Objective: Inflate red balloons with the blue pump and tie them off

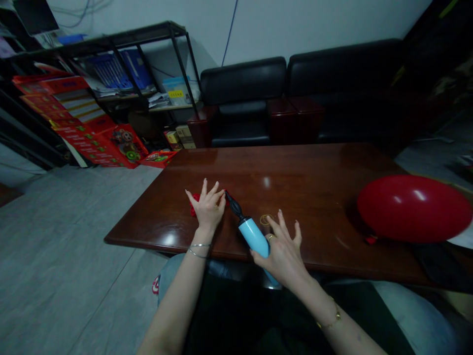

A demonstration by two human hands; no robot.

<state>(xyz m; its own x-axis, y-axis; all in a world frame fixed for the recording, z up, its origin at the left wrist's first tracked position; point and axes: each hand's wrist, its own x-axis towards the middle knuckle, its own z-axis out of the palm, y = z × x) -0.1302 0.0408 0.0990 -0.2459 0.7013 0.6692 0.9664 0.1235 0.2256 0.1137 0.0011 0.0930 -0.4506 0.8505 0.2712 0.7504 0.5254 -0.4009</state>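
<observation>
A balloon pump (254, 235) with a light blue barrel and a black ribbed nozzle points up and left over the table's near edge. My right hand (286, 251) grips its barrel with the thumb across it, other fingers stretched out, one close to some thin tan rubber bands (265, 219). At the nozzle tip, my left hand (210, 209) pinches thumb and forefinger together, its other fingers spread. A bit of red balloon (229, 196) shows by the tip, mostly hidden. Behind the left hand lie more limp red balloons (192, 204).
On the right of the brown table (295, 172) rests an inflated red balloon (414, 209), near a dark flat object (439, 264). Black sofas (244, 84) stand beyond the table. Red boxes (84, 123) and a metal shelf (144, 37) are at far left.
</observation>
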